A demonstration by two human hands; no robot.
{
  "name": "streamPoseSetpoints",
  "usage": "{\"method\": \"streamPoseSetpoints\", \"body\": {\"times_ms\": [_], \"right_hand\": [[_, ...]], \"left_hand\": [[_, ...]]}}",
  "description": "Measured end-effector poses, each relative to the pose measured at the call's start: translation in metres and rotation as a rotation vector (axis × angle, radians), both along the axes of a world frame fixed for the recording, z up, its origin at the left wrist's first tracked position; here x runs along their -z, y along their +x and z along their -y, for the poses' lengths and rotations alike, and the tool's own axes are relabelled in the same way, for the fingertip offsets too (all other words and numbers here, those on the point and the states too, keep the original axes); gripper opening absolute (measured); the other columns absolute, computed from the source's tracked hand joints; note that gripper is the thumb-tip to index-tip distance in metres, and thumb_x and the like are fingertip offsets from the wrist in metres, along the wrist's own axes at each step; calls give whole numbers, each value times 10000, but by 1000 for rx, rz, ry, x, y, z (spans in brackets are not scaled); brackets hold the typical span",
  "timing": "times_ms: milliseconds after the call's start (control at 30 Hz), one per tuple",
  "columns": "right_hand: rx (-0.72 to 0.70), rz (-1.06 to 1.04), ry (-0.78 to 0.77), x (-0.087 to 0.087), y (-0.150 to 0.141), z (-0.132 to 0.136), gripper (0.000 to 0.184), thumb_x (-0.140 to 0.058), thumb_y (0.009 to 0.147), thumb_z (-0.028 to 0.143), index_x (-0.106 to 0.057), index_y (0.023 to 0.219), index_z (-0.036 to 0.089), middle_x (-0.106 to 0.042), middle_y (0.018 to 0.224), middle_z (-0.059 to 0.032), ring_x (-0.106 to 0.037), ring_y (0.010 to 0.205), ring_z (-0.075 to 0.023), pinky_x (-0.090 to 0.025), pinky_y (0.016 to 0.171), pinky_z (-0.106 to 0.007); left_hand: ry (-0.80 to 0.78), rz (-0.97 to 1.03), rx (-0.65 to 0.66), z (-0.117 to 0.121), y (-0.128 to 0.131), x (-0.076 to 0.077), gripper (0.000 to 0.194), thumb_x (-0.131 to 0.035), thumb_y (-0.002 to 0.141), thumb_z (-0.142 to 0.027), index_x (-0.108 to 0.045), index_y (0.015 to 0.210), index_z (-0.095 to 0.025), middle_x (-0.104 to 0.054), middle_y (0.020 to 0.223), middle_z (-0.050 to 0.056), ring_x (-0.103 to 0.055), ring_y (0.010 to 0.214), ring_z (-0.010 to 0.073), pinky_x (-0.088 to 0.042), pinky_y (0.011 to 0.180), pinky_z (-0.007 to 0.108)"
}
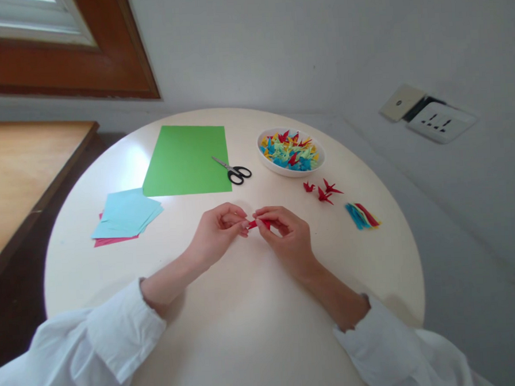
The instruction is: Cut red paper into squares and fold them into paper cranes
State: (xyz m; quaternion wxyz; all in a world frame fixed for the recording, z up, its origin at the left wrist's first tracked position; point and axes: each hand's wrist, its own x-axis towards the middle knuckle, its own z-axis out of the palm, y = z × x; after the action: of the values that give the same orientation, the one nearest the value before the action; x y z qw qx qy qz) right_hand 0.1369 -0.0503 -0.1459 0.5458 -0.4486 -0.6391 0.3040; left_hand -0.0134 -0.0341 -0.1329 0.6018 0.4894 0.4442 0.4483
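Between my two hands, over the middle of the round white table [247,332], is a small piece of folded red paper [253,224]. My left hand [220,232] pinches its left end between thumb and fingers. On the right end, my right hand [285,235] is closed in a similar pinch. Fingers cover much of the paper, so its full shape is hidden. To the right of my right hand lie several small red paper cranes [324,195].
A white bowl [268,165] of colourful paper cranes stands at the back right. Black-handled scissors [238,174] partly overlap a green sheet [186,159]. Blue and pink paper squares [124,214] lie left; folded paper strips [362,215] lie right. A wall [250,49] rises behind.
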Motion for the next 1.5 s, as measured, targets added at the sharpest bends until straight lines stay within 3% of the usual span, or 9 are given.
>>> {"method": "streamPoseSetpoints", "body": {"times_ms": [433,733,967,1267,1500], "right_hand": [[1,52,45,2,0,-3,50,-602,771,163,-635,772,200,-649,896,-57,-628,844,-158,-556,762,-305],[-22,24,80,2,0,-2,66,-580,794,153,-618,782,205,-635,905,-55,-621,851,-148,-552,718,-275],[-63,25,82,1,-1,0,45,-571,800,174,-600,794,208,-629,920,-60,-622,855,-154,-545,711,-278],[51,221,154,0,0,-5,47,-580,795,181,-607,767,207,-637,917,-67,-607,900,-175,-497,817,-345],[59,241,146,-5,-1,-5,63,-572,793,165,-598,747,199,-624,793,-35,-589,747,-148,-487,680,-298]], "left_hand": [[177,-160,-36,2,-2,1,124,-654,656,-204,-561,728,-164,-624,587,-20,-583,563,113,-444,562,231],[-16,-36,31,5,3,-12,174,-681,655,-238,-550,715,-140,-622,546,-24,-583,514,98,-479,557,231],[-103,101,55,7,5,-11,265,-739,612,-275,-539,721,-140,-669,580,-9,-634,545,122,-536,632,284],[21,65,-15,6,4,-5,233,-717,639,-268,-527,707,-150,-677,585,-1,-666,600,151,-556,666,319],[101,-27,-27,7,4,-5,160,-663,679,-232,-529,718,-155,-673,594,1,-668,608,150,-546,638,288]]}}
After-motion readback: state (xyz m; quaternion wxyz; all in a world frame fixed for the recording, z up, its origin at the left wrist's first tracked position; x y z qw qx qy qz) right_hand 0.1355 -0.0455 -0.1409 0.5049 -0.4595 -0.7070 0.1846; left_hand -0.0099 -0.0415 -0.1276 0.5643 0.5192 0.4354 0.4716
